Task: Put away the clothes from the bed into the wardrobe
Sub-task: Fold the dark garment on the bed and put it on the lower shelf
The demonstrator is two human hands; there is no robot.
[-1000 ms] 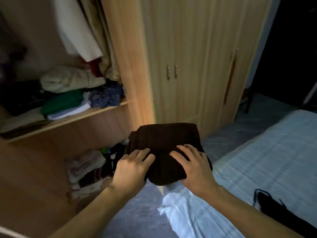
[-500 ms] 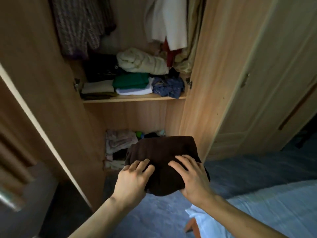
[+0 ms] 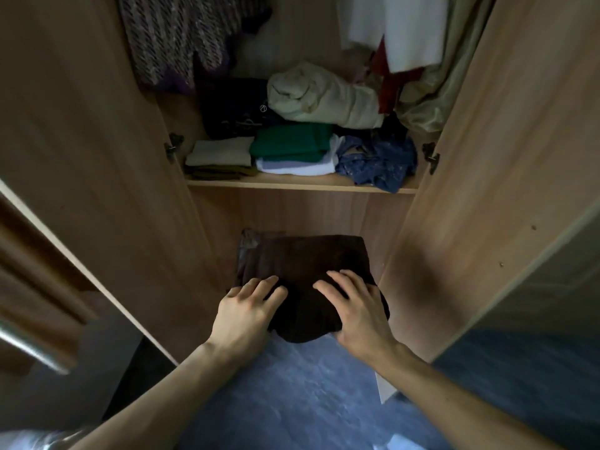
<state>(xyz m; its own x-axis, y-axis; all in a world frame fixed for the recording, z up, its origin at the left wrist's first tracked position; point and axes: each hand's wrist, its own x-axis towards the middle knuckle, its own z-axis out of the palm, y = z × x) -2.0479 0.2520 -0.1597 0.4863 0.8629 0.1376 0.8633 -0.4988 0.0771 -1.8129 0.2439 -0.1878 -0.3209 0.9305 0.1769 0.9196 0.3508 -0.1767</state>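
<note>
Open wardrobe (image 3: 506, 177) nearer than before, both hands' fingers (image 3: 341, 282) gripping folded brown garment (image 3: 305, 271)

A home bedroom, shown at an open light-wood wardrobe (image 3: 97, 131). Its wooden shelf (image 3: 302, 184) held folded clothes: a green garment (image 3: 292, 142), a cream bundle (image 3: 324, 99) and a crumpled blue patterned piece (image 3: 376, 160). White clothing (image 3: 412, 27) and a speckled knit (image 3: 181, 34) hung above. Blue mottled flooring (image 3: 292, 401) lay below.

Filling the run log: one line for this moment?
phase: carrying | held: brown cloth | left hand, right hand: both gripping | facing: open wardrobe, shelf stacked
</note>
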